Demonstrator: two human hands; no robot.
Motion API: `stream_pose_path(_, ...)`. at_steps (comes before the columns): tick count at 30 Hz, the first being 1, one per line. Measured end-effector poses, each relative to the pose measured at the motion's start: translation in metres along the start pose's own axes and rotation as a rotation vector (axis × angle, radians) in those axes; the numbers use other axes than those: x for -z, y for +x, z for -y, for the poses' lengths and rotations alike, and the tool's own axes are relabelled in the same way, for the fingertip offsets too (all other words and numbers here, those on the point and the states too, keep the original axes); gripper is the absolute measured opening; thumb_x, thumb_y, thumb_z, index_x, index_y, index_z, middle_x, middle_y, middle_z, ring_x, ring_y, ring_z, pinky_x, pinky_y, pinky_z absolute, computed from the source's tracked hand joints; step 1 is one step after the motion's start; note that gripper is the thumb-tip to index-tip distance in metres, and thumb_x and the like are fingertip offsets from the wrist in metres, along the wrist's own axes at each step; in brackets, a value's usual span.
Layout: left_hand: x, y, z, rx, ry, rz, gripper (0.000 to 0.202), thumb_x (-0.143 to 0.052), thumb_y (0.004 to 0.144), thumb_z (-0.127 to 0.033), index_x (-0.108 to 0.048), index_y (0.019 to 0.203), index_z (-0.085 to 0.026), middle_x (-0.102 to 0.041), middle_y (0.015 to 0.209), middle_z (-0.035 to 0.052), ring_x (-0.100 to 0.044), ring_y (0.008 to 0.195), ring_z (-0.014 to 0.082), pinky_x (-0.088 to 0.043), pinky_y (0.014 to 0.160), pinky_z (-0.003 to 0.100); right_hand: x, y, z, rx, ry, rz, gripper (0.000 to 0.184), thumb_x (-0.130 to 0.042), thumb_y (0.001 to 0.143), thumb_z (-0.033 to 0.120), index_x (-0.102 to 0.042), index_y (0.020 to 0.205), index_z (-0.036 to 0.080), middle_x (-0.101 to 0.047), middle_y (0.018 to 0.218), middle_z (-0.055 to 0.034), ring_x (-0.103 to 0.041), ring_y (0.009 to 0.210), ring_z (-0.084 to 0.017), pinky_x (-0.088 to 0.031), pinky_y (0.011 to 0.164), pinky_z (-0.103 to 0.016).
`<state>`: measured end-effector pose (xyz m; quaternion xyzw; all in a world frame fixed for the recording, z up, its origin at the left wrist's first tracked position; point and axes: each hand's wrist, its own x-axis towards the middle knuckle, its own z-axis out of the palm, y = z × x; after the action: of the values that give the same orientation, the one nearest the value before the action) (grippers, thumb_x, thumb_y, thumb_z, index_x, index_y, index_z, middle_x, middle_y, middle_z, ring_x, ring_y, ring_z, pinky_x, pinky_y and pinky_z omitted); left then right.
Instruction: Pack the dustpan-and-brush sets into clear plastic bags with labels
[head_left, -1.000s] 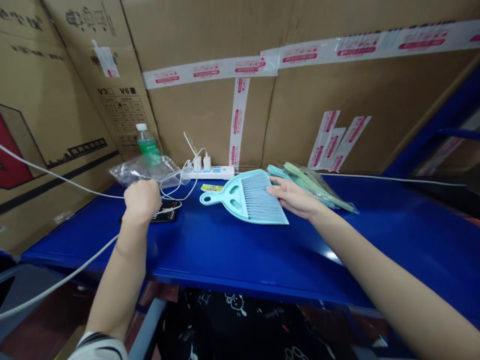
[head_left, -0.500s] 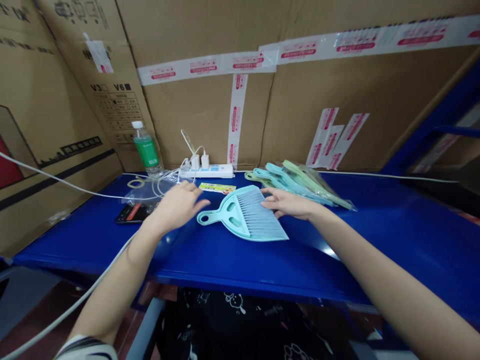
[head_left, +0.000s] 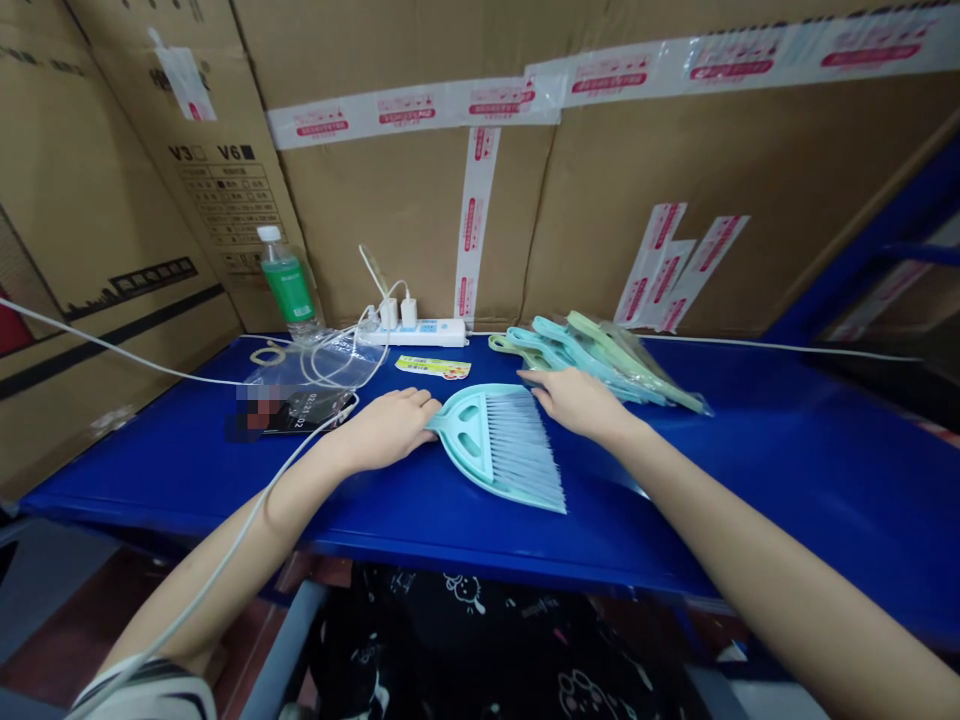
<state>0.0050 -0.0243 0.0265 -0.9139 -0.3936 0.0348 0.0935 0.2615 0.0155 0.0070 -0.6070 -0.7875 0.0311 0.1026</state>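
A small mint-green dustpan with a brush nested in it [head_left: 502, 450] lies on the blue table [head_left: 787, 470], bristles toward me. My left hand [head_left: 390, 428] is curled round the handle end at its left. My right hand [head_left: 574, 402] rests on the far right edge of the pan, fingers bent over it. Just beyond my right hand lies a pile of bagged green and teal dustpan sets [head_left: 600, 360].
A phone [head_left: 289, 412] with a white cable, a clear plastic bag [head_left: 315, 365], a small printed card [head_left: 433, 368], a power strip with chargers [head_left: 412, 330] and a green-labelled bottle [head_left: 287, 285] sit at the back left. Taped cardboard boxes [head_left: 420, 210] wall the table.
My left hand left the plastic bag at the back left and came right to the dustpan's handle. The dustpan slid nearer to me and turned a little. My right hand stayed on it.
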Motion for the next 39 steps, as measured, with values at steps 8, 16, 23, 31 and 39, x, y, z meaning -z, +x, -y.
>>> stream_pose_path(8, 0.000, 0.001, -0.001, -0.049, -0.016, -0.028, 0.019, -0.053, 0.093, -0.024, -0.060, 0.105, -0.012, -0.065, 0.095, 0.0079, -0.062, 0.088, 0.0211, -0.048, 0.082, 0.033, -0.011, 0.007, -0.009, -0.115, 0.010, -0.018, 0.039, -0.048, 0.087, 0.025, -0.067, 0.121, 0.020, -0.069, 0.106, -0.0207, -0.066, 0.097, -0.041, -0.051, 0.080, -0.052)
stream_pose_path(16, 0.000, -0.001, 0.000, -0.116, -0.078, -0.069, 0.019, -0.054, 0.092, -0.027, -0.061, 0.103, -0.013, -0.065, 0.093, 0.0068, -0.062, 0.086, 0.0198, -0.048, 0.078, 0.031, -0.013, 0.016, -0.026, -0.100, 0.063, -0.009, 0.038, -0.046, 0.087, 0.024, -0.067, 0.118, 0.017, -0.070, 0.108, -0.0169, -0.065, 0.103, -0.035, -0.049, 0.090, -0.048)
stream_pose_path(23, 0.003, -0.003, 0.001, -0.146, -0.172, -0.041, 0.027, -0.058, 0.091, -0.037, -0.061, 0.105, -0.015, -0.068, 0.097, 0.0060, -0.065, 0.087, 0.0197, -0.048, 0.075, 0.028, 0.001, 0.004, -0.012, -0.016, 0.088, -0.027, 0.030, -0.045, 0.086, 0.021, -0.070, 0.102, 0.019, -0.072, 0.088, -0.0125, -0.067, 0.090, -0.029, -0.049, 0.084, -0.042)
stream_pose_path(31, 0.000, -0.003, 0.007, -0.016, -0.084, -0.145, 0.030, -0.051, 0.094, -0.041, -0.062, 0.104, -0.014, -0.070, 0.097, 0.0076, -0.067, 0.085, 0.0220, -0.051, 0.073, 0.032, 0.019, -0.034, 0.052, 0.560, 0.408, 0.222, 0.028, -0.047, 0.091, 0.039, -0.059, 0.074, 0.020, -0.052, 0.062, 0.0023, -0.045, 0.056, -0.012, -0.034, 0.055, -0.026)
stream_pose_path(39, -0.001, 0.001, 0.008, 0.010, -0.028, -0.179, 0.033, -0.051, 0.094, -0.042, -0.064, 0.105, -0.013, -0.070, 0.094, 0.0082, -0.068, 0.085, 0.0229, -0.053, 0.073, 0.033, 0.006, -0.031, 0.059, 0.480, 0.361, 0.145, 0.025, -0.066, 0.079, 0.035, -0.050, 0.068, 0.020, -0.054, 0.068, 0.0018, -0.046, 0.065, -0.014, -0.030, 0.061, -0.026)
